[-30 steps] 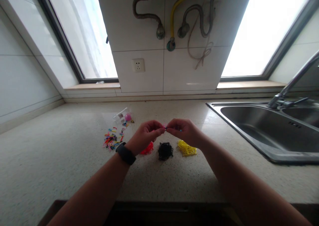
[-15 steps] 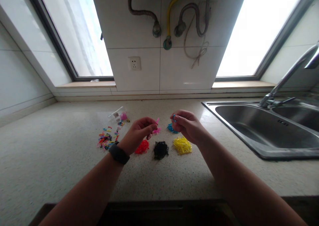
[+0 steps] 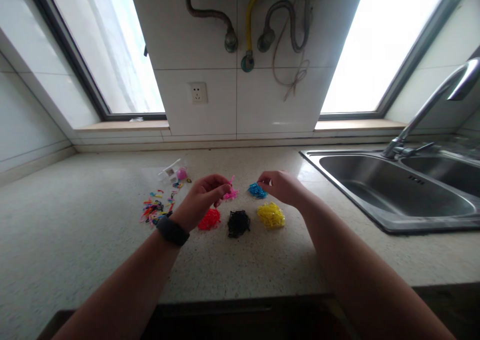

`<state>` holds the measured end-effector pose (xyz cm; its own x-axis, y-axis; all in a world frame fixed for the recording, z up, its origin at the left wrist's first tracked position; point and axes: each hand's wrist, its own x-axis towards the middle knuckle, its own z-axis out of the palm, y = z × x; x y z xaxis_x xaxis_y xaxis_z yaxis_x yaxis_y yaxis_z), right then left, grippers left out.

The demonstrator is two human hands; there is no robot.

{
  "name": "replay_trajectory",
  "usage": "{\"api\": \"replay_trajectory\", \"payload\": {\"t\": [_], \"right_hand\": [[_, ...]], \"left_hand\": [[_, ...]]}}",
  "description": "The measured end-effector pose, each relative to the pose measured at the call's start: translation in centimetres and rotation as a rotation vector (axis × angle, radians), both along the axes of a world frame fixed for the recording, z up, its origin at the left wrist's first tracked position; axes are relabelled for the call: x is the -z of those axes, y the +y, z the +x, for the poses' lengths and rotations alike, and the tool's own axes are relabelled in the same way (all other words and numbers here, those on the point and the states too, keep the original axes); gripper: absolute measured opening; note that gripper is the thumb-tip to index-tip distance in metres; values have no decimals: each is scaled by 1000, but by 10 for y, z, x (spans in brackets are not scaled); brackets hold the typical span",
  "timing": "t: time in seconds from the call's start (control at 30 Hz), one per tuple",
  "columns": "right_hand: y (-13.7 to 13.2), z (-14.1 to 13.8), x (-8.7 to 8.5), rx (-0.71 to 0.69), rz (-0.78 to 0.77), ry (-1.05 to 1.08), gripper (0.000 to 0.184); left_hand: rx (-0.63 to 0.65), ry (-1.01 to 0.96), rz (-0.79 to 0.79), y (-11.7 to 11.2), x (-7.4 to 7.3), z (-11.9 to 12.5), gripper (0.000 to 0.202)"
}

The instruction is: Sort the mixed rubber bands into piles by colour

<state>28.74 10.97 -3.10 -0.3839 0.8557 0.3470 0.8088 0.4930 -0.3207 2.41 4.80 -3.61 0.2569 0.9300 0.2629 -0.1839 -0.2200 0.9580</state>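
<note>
Small piles of tiny rubber bands lie on the speckled counter (image 3: 75, 240): red (image 3: 209, 220), black (image 3: 238, 223), yellow (image 3: 270, 215), blue (image 3: 257, 190) and pink (image 3: 230, 194). My left hand (image 3: 202, 197), with a black wristband, pinches a pink band just above the pink pile. Over the blue pile's right edge, my right hand (image 3: 282, 186) has its fingers curled together; what they hold is too small to make out. A scatter of mixed coloured bands (image 3: 155, 210) lies further left.
A clear plastic packet with a pink piece (image 3: 174, 172) lies behind the mixed scatter. A steel sink (image 3: 390, 220) with a tap (image 3: 431, 115) fills the right side. Behind are a tiled wall with a socket (image 3: 197, 93), hoses (image 3: 258, 30) and two windows.
My hands, pinched together above the piles a second ago, have drawn apart: the left went to the pink pile, the right lowered to the blue pile. The camera has shifted slightly right.
</note>
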Motion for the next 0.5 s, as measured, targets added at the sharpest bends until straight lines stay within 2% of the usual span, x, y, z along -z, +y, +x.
{"api": "replay_trajectory", "payload": {"t": [0.17,0.5], "right_hand": [[14,15,12,121,-41,-123,18],[22,19,22,101,-99,-109,17]], "left_hand": [[-4,19,9,1,1,-2,18],[-33,51,2,4,2,-3,21]]}}
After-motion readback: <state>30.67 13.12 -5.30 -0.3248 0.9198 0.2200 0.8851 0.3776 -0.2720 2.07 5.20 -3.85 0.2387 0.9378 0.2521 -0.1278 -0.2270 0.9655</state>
